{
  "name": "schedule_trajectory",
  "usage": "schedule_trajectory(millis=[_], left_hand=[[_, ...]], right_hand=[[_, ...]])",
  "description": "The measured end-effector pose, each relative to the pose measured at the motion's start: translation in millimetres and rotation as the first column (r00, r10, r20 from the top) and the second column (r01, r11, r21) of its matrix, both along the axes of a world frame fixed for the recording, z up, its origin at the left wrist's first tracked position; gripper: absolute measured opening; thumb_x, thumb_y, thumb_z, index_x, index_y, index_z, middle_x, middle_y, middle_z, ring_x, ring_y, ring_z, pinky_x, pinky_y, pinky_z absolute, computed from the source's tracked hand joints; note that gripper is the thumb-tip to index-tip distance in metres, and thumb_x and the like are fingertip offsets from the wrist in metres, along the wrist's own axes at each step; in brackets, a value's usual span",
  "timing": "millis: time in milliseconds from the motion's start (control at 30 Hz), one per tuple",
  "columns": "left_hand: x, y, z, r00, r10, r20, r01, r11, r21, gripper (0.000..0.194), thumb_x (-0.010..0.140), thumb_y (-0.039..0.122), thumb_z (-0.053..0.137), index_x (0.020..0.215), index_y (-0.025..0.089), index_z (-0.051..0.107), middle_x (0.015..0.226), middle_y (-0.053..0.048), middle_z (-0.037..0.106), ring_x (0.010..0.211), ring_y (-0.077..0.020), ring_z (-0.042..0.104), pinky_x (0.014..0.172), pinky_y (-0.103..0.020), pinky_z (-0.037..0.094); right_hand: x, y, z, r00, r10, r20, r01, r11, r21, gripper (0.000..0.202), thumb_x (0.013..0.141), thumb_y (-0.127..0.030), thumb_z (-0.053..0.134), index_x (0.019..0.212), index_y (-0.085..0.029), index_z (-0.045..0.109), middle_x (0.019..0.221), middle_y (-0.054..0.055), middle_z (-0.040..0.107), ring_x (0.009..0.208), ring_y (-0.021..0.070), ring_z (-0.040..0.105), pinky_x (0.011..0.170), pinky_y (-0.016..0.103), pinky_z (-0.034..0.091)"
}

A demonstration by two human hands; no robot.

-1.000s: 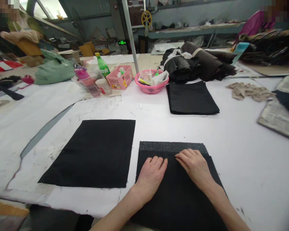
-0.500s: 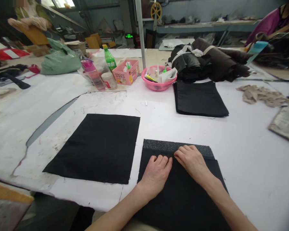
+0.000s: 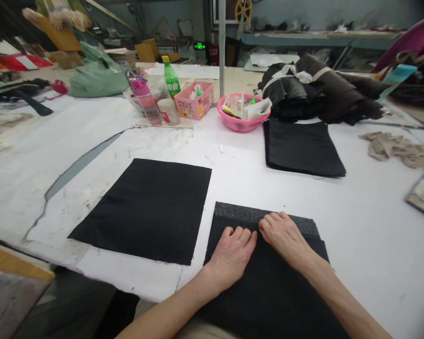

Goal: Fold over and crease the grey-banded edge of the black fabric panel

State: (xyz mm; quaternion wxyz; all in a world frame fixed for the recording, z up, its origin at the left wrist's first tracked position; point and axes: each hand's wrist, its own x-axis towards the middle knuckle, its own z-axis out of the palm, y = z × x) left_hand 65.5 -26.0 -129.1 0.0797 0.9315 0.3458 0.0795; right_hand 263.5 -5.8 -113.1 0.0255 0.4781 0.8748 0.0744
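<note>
A black fabric panel (image 3: 268,296) lies at the table's front edge, above my lap. Along its far side shows a speckled dark grey strip (image 3: 238,213). My left hand (image 3: 233,254) rests on the panel with curled fingers, thumb and fingertips closed at the cloth's edge beside the strip. Just right of it, my right hand (image 3: 282,235) pinches the same edge, partly over the strip. The fingertips of both hands hide the bit of cloth they grip. To the left, a second black fabric piece (image 3: 144,212) lies flat.
A stack of black fabric (image 3: 304,148) lies back right, before dark rolled material (image 3: 339,89). A pink basin (image 3: 242,123), pink box (image 3: 194,101), green bottle (image 3: 170,77) and metal pole (image 3: 222,52) stand behind. The white table covering (image 3: 88,155) has a tear at left.
The whole view has shifted, so the table things appear slightly farther right. Both hands stay at the same edge of the black panel, with hardly any movement against it.
</note>
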Motion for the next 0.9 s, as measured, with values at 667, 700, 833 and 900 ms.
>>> schedule_trajectory(millis=[667,700,833,900], left_hand=[[0.6,0.2,5.1,0.999,-0.011,-0.045,0.011,1.000,0.006,0.048,0.093,0.017,0.043,0.140,0.012,0.039,0.114,-0.012,0.054,0.102,-0.0267,0.048,0.082,-0.041,0.040],[0.5,0.1,5.2,0.999,-0.011,-0.042,0.011,1.000,0.000,0.049,0.092,0.017,0.044,0.140,0.012,0.039,0.114,-0.012,0.054,0.102,-0.0267,0.048,0.082,-0.041,0.040],[-0.1,0.3,3.4,1.000,0.003,-0.019,-0.003,1.000,-0.013,0.048,0.093,0.018,0.045,0.140,0.014,0.040,0.115,-0.012,0.055,0.102,-0.0259,0.049,0.082,-0.041,0.040],[-0.5,0.9,0.8,1.000,0.015,-0.008,-0.015,1.000,-0.012,0.044,0.094,0.018,0.044,0.139,0.014,0.042,0.114,-0.011,0.055,0.101,-0.0251,0.050,0.083,-0.040,0.041]], right_hand=[[10.8,-10.1,-6.8,0.942,-0.149,-0.300,0.155,0.988,-0.004,0.015,0.097,-0.021,0.046,0.085,-0.018,0.055,0.081,0.003,0.058,0.079,0.0186,0.053,0.077,0.034,0.035],[12.6,-11.3,-6.5,0.938,-0.153,-0.310,0.157,0.987,-0.011,0.014,0.097,-0.022,0.046,0.087,-0.018,0.055,0.083,0.003,0.058,0.080,0.0185,0.053,0.077,0.033,0.035],[22.8,-20.0,-6.6,0.897,-0.208,-0.390,0.211,0.977,-0.036,0.011,0.098,-0.025,0.047,0.098,-0.019,0.056,0.094,0.004,0.060,0.088,0.0190,0.055,0.079,0.033,0.038],[27.1,-25.9,-8.4,0.867,-0.243,-0.435,0.251,0.967,-0.039,0.012,0.098,-0.027,0.049,0.099,-0.019,0.058,0.098,0.004,0.060,0.091,0.0196,0.054,0.081,0.034,0.038]])
